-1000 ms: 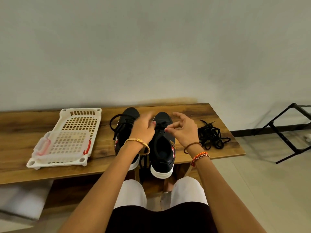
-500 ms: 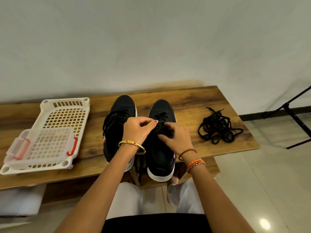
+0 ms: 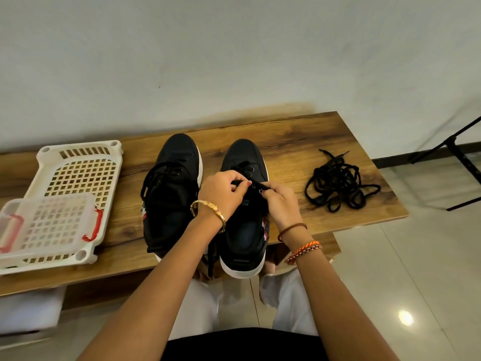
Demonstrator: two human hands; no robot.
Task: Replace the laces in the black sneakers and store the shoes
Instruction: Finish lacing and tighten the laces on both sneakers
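Both hands, left hand (image 3: 223,192) and right hand (image 3: 279,204), pinched the lace (image 3: 256,184) over a wooden table (image 3: 294,142) against a pale wall (image 3: 234,53).

Head view, looking down, close above bench (image 3: 299,142)

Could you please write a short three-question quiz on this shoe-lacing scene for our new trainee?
1. True or false: both hands work on the right sneaker.
2. Where does the loose lace pile lie: A left of the rack, B right of the sneakers, C on the floor?
3. Fill in: the white rack sits ___ of the left sneaker.

Key: 1 true; the left hand and right hand pinch its lace. 2 B. 3 left.
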